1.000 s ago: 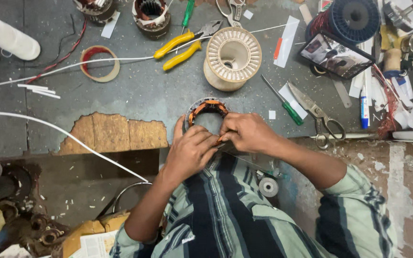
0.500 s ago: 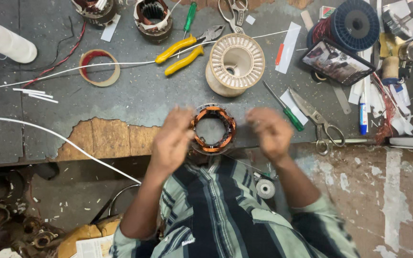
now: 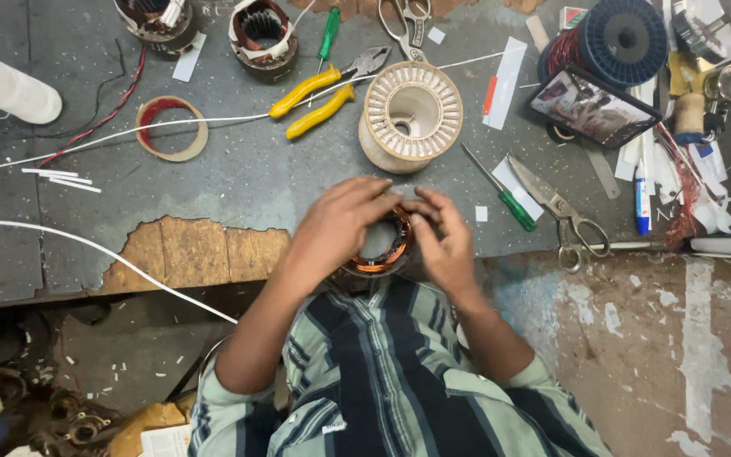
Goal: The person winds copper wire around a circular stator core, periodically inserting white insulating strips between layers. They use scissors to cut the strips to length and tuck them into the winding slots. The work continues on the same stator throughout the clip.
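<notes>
I see both hands back on the copper-wound stator [image 3: 380,247]: left hand [image 3: 340,222] and right hand [image 3: 443,241] pinching its rim, just below the empty spool [image 3: 410,116].

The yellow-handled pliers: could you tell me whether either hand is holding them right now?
No, the yellow-handled pliers lie untouched on the bench, while the left hand and right hand both hold the copper-wound stator.

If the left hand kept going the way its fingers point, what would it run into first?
The left hand points toward the right hand across the copper-wound stator, so it would likely meet the right hand's fingers first; depth is unclear.
</notes>
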